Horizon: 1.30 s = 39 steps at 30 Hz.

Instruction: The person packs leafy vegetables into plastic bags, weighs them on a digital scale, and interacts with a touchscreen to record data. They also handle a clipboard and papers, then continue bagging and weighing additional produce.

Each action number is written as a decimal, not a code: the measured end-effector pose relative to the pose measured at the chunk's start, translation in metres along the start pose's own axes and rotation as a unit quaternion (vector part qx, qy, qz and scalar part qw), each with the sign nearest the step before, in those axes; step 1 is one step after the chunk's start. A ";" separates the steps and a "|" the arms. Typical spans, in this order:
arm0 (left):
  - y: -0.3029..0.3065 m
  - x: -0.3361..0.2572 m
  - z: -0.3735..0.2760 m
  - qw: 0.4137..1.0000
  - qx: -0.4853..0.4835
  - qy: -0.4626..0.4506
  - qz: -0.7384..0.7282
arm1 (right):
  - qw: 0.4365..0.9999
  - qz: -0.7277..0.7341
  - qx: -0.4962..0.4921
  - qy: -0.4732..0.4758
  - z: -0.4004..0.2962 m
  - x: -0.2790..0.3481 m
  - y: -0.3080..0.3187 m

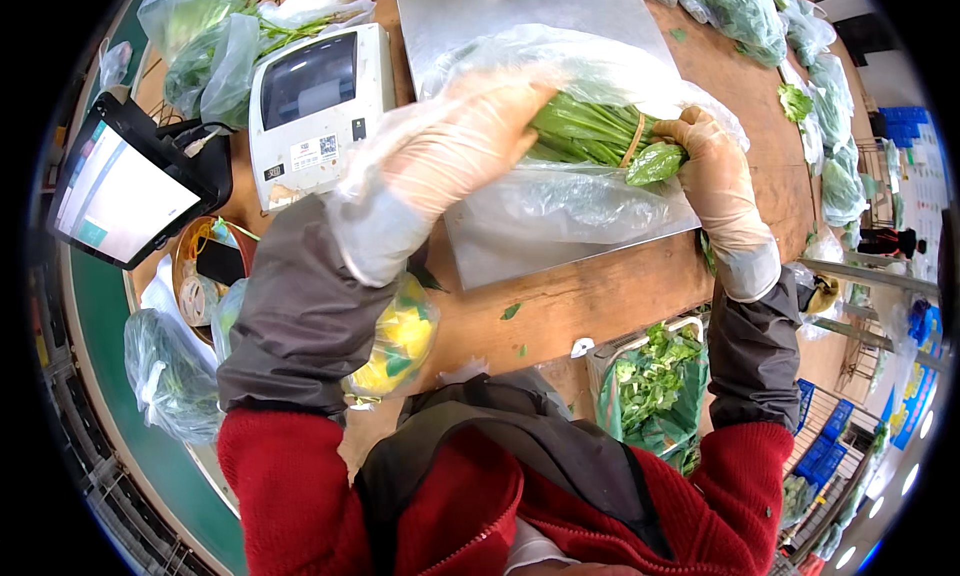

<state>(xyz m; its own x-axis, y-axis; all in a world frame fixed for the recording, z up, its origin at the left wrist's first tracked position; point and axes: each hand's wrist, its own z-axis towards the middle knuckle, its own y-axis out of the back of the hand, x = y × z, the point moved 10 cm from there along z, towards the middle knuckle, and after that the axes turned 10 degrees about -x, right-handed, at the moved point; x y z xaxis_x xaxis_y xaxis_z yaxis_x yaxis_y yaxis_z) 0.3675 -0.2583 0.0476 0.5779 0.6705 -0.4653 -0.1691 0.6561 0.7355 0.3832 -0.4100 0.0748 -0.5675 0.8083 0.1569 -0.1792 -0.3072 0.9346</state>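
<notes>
A bunch of leafy green vegetables (585, 132), tied round its stems with a tan band (634, 139), lies partly inside a clear plastic bag (570, 201) above a metal plate (495, 257). My left hand (469, 130), in a pale glove, is at the left part of the bunch, by the bag's film; its fingers are partly blurred, so its grip is unclear. My right hand (709, 156), gloved too, has its fingers closed at the stem end beside the band, pinching the bunch or the bag's edge there.
Left of the plate stand a label printer (322, 111), a tablet-like screen (124, 193) and a round container (196, 276) of small items. Bagged greens (750, 21) line the table's far right; others (169, 373) lie left. A crate of leaf scraps (649, 388) stands below the near edge.
</notes>
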 end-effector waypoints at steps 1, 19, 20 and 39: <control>0.012 -0.003 0.002 1.000 -0.021 -0.010 -0.001 | 0.999 0.007 -0.023 0.027 -0.002 0.009 0.003; -0.007 0.020 -0.054 0.926 0.229 -0.005 0.300 | 0.941 0.193 0.017 -0.279 0.008 -0.018 -0.058; -0.006 0.021 -0.049 0.935 0.213 0.004 0.285 | 0.921 0.235 0.035 -0.309 0.006 -0.024 -0.064; 0.014 0.021 -0.017 0.986 -0.094 0.025 0.136 | 0.910 0.262 0.029 -0.321 0.005 -0.022 -0.063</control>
<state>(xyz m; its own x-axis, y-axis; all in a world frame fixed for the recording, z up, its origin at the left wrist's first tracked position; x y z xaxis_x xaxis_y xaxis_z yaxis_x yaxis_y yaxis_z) 0.3633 -0.2294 0.0397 0.4513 0.8434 -0.2915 -0.4597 0.4997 0.7342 0.4111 -0.4064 0.0139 0.0261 0.6906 0.7227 0.0351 -0.7232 0.6898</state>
